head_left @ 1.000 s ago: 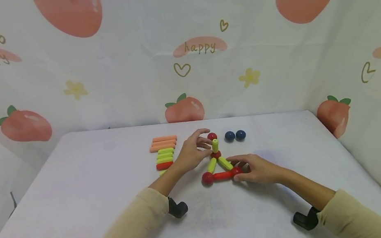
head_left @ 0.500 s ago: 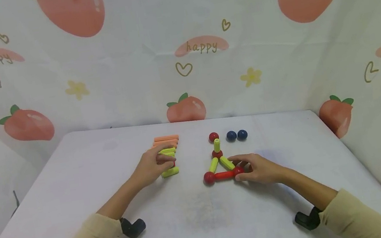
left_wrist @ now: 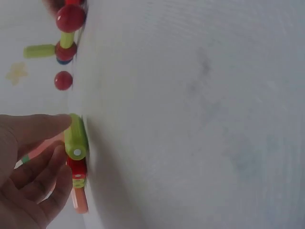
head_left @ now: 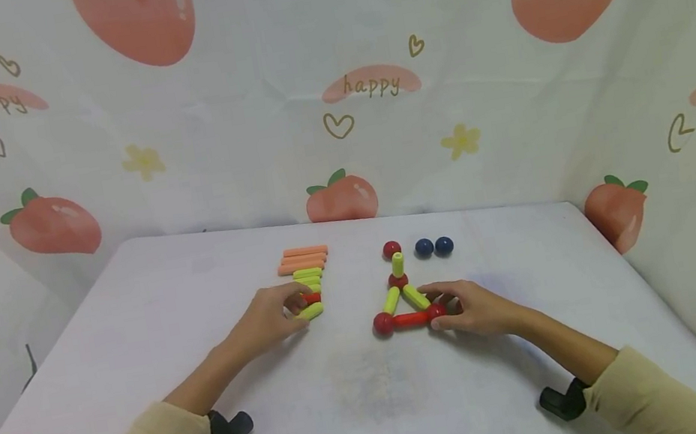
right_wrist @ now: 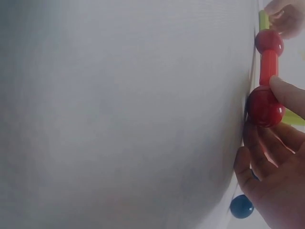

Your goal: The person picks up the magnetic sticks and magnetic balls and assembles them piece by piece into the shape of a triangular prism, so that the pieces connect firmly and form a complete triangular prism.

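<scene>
My left hand [head_left: 266, 316] pinches the nearest yellow-green magnetic rod [head_left: 312, 311] of the row at left. In the left wrist view the thumb lies on this rod, the other fingers behind it. Just beyond sits a red rod [head_left: 313, 298], partly hidden by fingers. My right hand [head_left: 477, 308] grips the red ball [right_wrist: 265, 106] at the triangle's near right corner. The triangle has a red rod [head_left: 410, 320] in front, two yellow-green sides, another red ball [head_left: 383, 324] at near left and a third [head_left: 398, 281] at the far corner. An upright yellow-green rod [head_left: 398, 265] rises from the far ball.
Several orange rods [head_left: 303, 258] lie behind the yellow-green ones [head_left: 307, 274]. A loose red ball [head_left: 392, 249] sits behind the triangle, with two dark blue balls [head_left: 424, 248] to its right. A printed cloth [head_left: 242, 150] hangs behind the white table [head_left: 378, 409].
My left hand has left the triangle's upright rod, moved left to the row and taken hold of the nearest yellow-green rod, which now lies slanted. My right hand stays at its ball.
</scene>
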Motion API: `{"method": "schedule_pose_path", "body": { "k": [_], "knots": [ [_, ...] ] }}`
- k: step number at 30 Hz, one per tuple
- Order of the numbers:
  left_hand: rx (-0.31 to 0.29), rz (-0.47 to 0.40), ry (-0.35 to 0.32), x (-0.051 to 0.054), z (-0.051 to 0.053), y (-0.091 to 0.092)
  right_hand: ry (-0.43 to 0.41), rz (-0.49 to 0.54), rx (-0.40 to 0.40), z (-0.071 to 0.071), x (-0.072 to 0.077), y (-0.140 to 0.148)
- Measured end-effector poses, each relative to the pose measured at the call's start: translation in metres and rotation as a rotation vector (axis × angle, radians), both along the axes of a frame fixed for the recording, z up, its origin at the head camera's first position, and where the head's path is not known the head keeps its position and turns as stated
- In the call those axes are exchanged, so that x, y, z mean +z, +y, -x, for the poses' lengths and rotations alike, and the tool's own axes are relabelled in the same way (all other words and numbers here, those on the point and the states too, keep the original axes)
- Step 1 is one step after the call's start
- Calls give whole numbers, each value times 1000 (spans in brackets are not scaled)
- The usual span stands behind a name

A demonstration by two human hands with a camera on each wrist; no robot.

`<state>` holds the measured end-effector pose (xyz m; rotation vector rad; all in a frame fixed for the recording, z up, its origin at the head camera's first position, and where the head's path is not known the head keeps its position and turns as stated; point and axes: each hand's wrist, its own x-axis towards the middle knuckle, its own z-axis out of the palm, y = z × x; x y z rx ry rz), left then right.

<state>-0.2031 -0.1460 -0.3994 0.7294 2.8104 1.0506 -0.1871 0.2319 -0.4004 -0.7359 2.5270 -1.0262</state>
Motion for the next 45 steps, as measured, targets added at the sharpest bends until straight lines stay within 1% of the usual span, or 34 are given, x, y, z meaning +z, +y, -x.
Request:
{"method": "schedule_pose_path", "body": {
  "k": [3, 7, 13, 16, 18, 22, 26, 30, 35, 39, 42, 45],
  "knots": [
    [-9, 30, 28, 0, -1, 2, 0, 0, -1, -1, 0, -1],
    [2, 45, 42, -1, 0, 3, 3, -1, -4, -1, 1, -1],
    [19, 59, 35, -4, 1, 7, 1, -3, -9, -1, 1, -1],
    [11, 39, 24, -5, 1, 11, -1, -3, -12, -2, 1, -1],
    [-2, -4, 15, -5, 0, 15, -2, -2, -15, -2, 1, -1],
    [-55, -140, -1, -5, -1, 24, -3, -2, -20, -2, 1, -1],
    [-114, -284, -28, 0, -3, 40, -2, -1, -18, -2, 1, 0],
    [-166, -366, -57, 5, -8, 59, -2, 0, -16, -2, 1, 0],
    [-234, -389, -75, 8, -12, 78, 5, -3, -15, -1, 0, 1],
    [-293, -357, -79, 4, -13, 87, 16, 4, -7, -1, -1, 1],
    [-303, -323, -85, 0, -13, 89, 18, 5, -1, -1, 0, 0],
    [-291, -309, -104, -4, -13, 89, 16, 4, -5, -2, 0, 0]
  ]
}}
